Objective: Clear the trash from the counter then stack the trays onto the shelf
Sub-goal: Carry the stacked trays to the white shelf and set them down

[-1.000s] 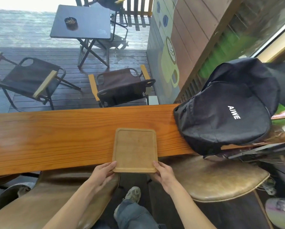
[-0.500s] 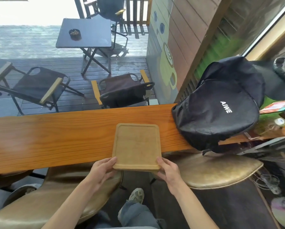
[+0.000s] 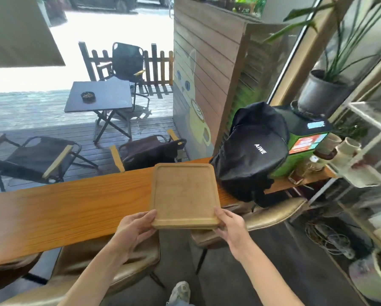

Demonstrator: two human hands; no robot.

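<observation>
the rectangular light wooden tray is held above the long orange wooden surface. left hand and right hand grip its 6 o'clock corners, fingers curled beneath, keeping it level for carrying. white wire shelf stands at 3 o'clock.

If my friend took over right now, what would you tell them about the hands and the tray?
Left hand: grips the tray's near left corner.
Right hand: grips its near right corner.
Tray: wooden, empty, held over the counter, beside the black backpack.
Done: no trash shows on the counter's bare part.
Left: carry the tray to the shelf on the right and stack it.
</observation>
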